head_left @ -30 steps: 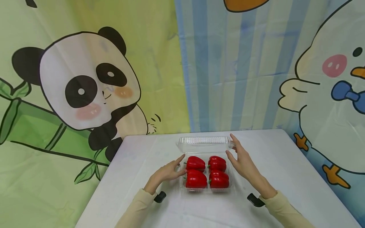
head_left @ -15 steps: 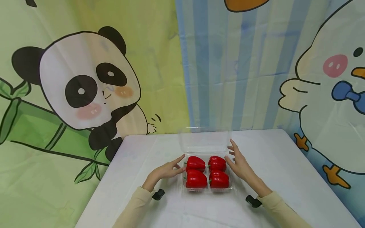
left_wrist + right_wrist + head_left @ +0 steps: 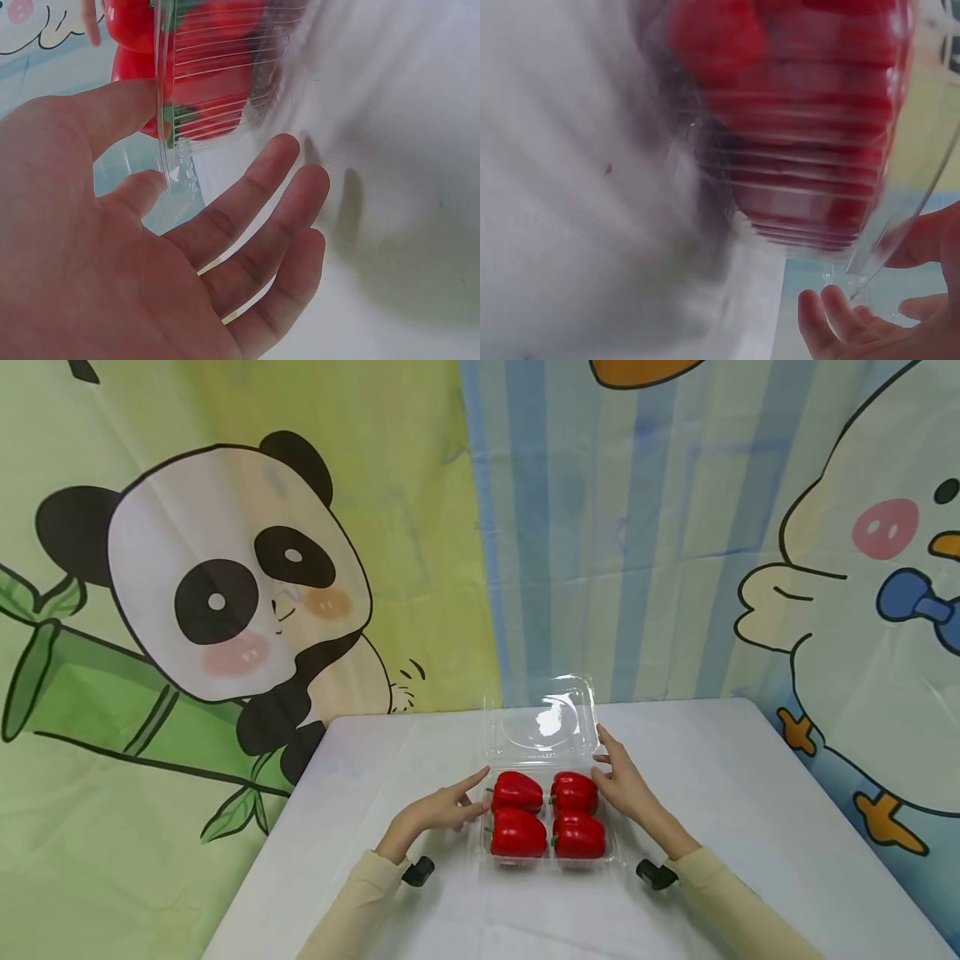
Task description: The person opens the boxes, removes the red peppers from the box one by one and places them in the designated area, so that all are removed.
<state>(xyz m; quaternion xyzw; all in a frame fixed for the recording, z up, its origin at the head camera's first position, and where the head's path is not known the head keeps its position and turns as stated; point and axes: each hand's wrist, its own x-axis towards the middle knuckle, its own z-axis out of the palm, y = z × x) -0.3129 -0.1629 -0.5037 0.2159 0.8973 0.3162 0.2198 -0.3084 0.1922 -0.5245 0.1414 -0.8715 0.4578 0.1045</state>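
Observation:
A clear plastic clamshell box [image 3: 551,862] holds several red bell peppers [image 3: 519,833] with green stems. Its see-through lid [image 3: 517,727] stands raised at the back, with a bright glare on it. My left hand [image 3: 435,810] is at the box's left side; in the left wrist view, its thumb [image 3: 124,112] touches the rim, and the other fingers spread loosely below the ribbed wall [image 3: 262,90]. On the right, my right hand [image 3: 630,789] has its index fingertip at the lid's lower right edge and its thumb by the tray rim. The right wrist view shows its fingers [image 3: 847,322] loosely bent beside the box.
The box stands on a white-covered table [image 3: 390,752]. A cloth backdrop with a panda [image 3: 232,568] and a white bird [image 3: 862,677] hangs behind the table's far edge. A dark camera sits at each wrist.
The lid, tilted low at the back a second ago, reaches higher now and catches a glare. The right hand has drawn slightly inward and down; the left hand stays almost still.

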